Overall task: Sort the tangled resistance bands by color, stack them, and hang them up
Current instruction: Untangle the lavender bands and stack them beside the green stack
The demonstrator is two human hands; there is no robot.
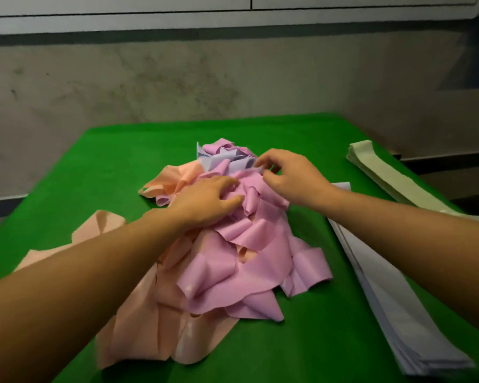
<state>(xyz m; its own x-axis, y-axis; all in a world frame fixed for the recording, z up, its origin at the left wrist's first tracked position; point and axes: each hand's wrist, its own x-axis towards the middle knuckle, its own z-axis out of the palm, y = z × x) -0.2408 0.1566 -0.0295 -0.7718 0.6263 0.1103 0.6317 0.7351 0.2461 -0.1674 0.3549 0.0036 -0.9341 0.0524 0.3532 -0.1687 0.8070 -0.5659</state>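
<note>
Mid-frame on the green table (116, 161) sits the tangle (233, 244): pink bands (249, 261) on top and centre, peach bands (155, 327) under and to lower left, a few lilac bands (227, 158) knotted at the far end, upper centre. Two stacks are already sorted: a lilac stack (398, 313) along the right edge of frame, and a pale green stack (385, 172) at upper right, near the table's far right edge.

Left hand (205, 203) lies on the pile w/ fingers spread and slightly bent, pressing pink down; its grip isn't closed on anything I can see. Right hand (285, 175) has thumb and fingertips pinched on a lilac edge at the pile's top right.

Judgement: step in hand is freeing a lilac band while the left pins the rest. Roughly mid-task; pink and peach unsorted, nothing hung.

Risks from here:
- Lilac is wound through pink loops, so a hard pull likely tightens the knot or drags the whole pile toward the right stacks and knocks them askew.
- Bands are thin and stretchy; a pinch on just an edge may slip or snap back.
- If the left lifts early, pink rides up w/ the lilac.
- Pale green stack sits close to the table edge; a sweep of the right arm could push it off.
</note>
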